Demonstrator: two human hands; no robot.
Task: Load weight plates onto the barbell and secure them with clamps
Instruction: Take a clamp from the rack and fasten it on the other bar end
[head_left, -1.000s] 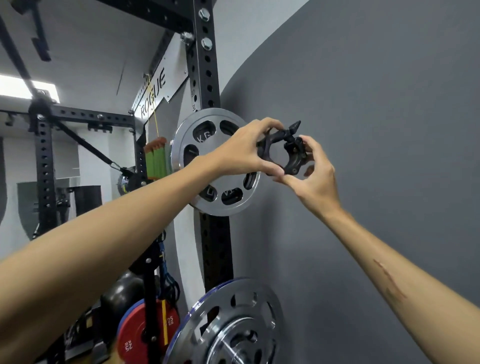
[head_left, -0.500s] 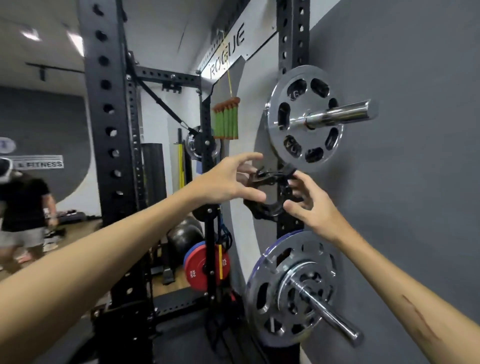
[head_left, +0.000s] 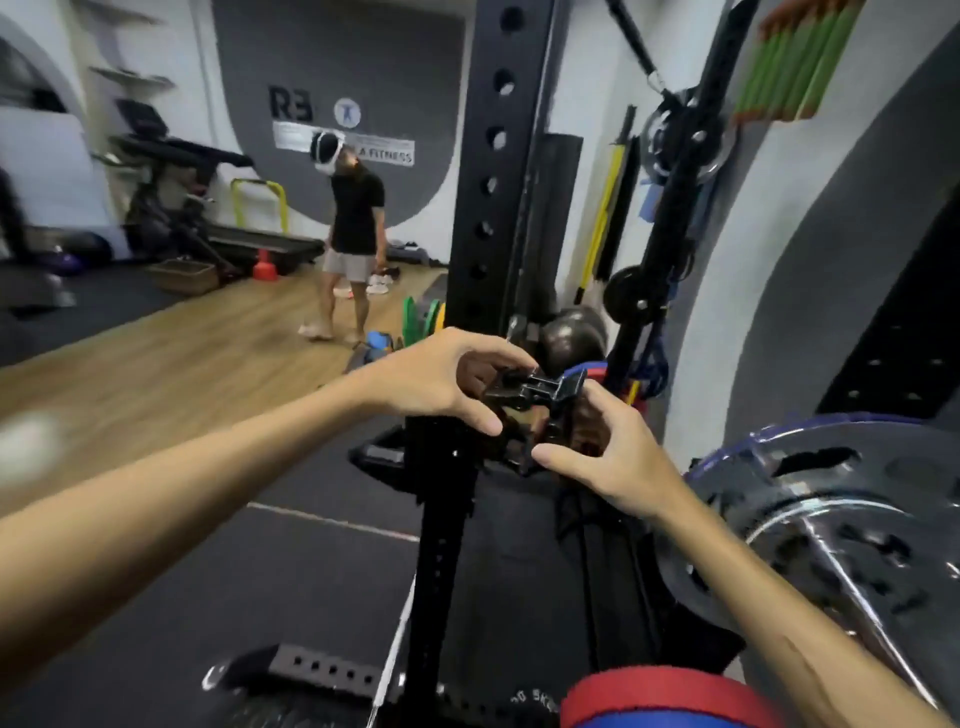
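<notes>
Both hands hold a black barbell clamp (head_left: 540, 402) in front of the rack upright. My left hand (head_left: 441, 382) grips its left side with thumb below and fingers curled over the top. My right hand (head_left: 608, 457) pinches its right side from underneath. A silver weight plate (head_left: 826, 525) with oval cut-outs sits on a chrome storage peg at the right, just beside my right forearm. The barbell itself is out of view.
A black perforated rack upright (head_left: 488, 208) stands directly behind the clamp. A red and blue plate (head_left: 660, 701) is at the bottom edge. Another person (head_left: 353, 234) stands on the wooden floor at the back. Green bands (head_left: 795, 67) hang at the top right.
The view has swung left and down, away from the loaded barbell sleeve. Both hands stayed on the clamp and lowered it from beside the upper plate to in front of the rack upright.
</notes>
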